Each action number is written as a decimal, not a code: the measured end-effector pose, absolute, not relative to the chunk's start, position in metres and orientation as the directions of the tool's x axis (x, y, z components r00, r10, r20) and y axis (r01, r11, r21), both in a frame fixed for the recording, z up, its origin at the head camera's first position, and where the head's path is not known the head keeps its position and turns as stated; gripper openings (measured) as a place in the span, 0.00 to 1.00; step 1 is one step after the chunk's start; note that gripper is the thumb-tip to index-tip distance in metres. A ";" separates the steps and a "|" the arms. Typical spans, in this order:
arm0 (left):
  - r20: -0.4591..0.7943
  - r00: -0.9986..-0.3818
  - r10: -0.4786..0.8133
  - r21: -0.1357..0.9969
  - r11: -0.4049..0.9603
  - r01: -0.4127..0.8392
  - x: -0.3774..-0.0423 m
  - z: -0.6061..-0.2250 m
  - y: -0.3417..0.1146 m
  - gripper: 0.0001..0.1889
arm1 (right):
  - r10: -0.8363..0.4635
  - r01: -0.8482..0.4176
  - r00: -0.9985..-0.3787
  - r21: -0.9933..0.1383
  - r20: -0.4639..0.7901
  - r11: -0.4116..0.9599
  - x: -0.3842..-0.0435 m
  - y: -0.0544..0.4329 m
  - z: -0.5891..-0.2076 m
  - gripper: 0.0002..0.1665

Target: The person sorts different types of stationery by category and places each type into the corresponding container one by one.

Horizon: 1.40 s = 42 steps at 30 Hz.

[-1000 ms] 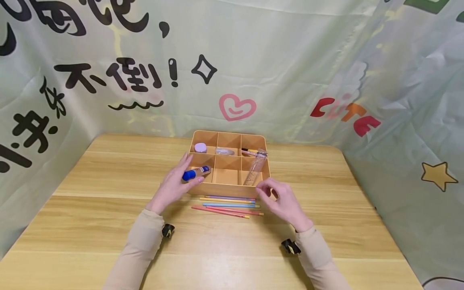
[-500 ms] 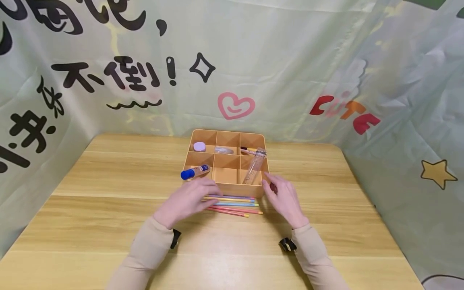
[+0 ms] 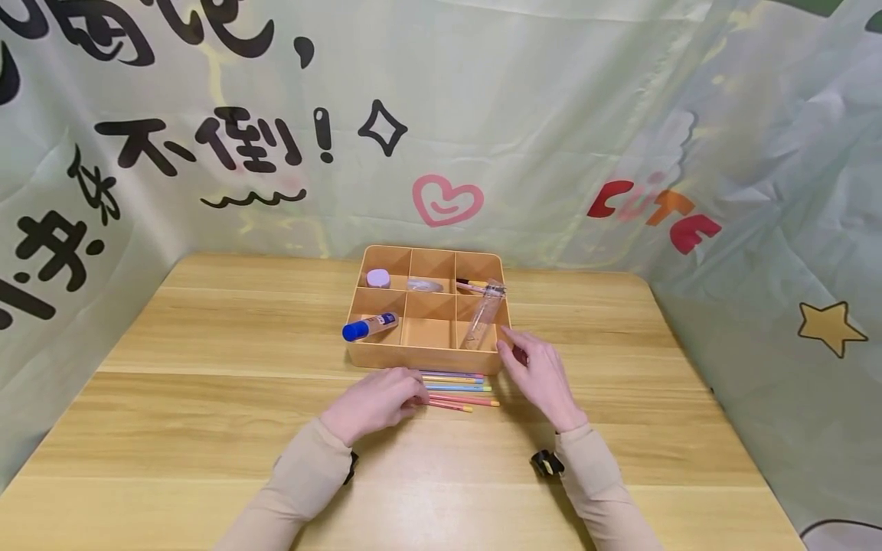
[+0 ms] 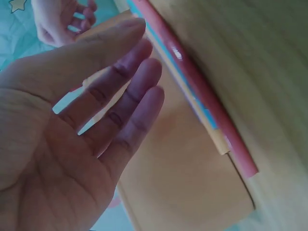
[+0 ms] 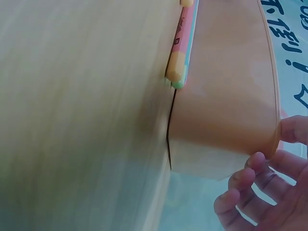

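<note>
My left hand (image 3: 375,402) hovers over the left ends of several coloured pencils (image 3: 458,388), hiding those ends. In the left wrist view its fingers (image 4: 139,110) are loosely bent with nothing between them, beside a red pencil (image 4: 192,82). The pencils lie on the table along the front of an orange-tan compartment organizer (image 3: 427,358). My right hand (image 3: 540,375) holds the organizer's front right corner, thumb and index finger at the rim. A blue-capped glue stick (image 3: 372,327) leans in the front left compartment. A clear tube (image 3: 485,315) slants across the front right one.
In the organizer's back row are a purple-lidded item (image 3: 378,278), a small clear item (image 3: 424,285) and dark-tipped sticks (image 3: 472,286). A printed cloth (image 3: 537,153) hangs behind the wooden table (image 3: 241,329).
My left hand has left the glue stick side of the organizer and come down to the right, over the pencils. My right hand has shifted slightly up onto the organizer's corner.
</note>
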<state>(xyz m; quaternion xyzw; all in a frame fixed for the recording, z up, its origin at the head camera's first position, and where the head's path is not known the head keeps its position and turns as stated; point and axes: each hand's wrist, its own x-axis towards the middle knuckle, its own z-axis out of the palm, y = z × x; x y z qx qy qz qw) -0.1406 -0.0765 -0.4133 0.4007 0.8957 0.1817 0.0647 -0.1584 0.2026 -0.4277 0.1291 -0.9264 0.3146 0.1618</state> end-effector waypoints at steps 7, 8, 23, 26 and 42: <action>0.048 -0.689 0.723 0.345 0.635 0.691 -0.142 -0.421 -0.076 0.05 | -0.139 -0.339 -0.918 -0.555 0.371 0.760 -0.160 0.203 -0.429 0.31; 0.056 -0.687 0.724 0.341 0.633 0.695 -0.143 -0.423 -0.076 0.05 | -0.140 -0.340 -0.919 -0.559 0.369 0.756 -0.160 0.204 -0.429 0.31; 0.083 -0.691 0.718 0.352 0.628 0.695 -0.144 -0.429 -0.078 0.07 | -0.151 -0.341 -0.926 -0.598 0.346 0.726 -0.161 0.203 -0.427 0.30; 0.088 -0.688 0.721 0.351 0.623 0.699 -0.143 -0.429 -0.079 0.08 | -0.144 -0.333 -0.929 -0.600 0.341 0.727 -0.161 0.203 -0.427 0.30; 0.131 -0.680 0.722 0.378 0.597 0.707 -0.139 -0.410 -0.091 0.05 | -0.114 -0.283 -0.949 -0.631 0.294 0.723 -0.161 0.203 -0.427 0.31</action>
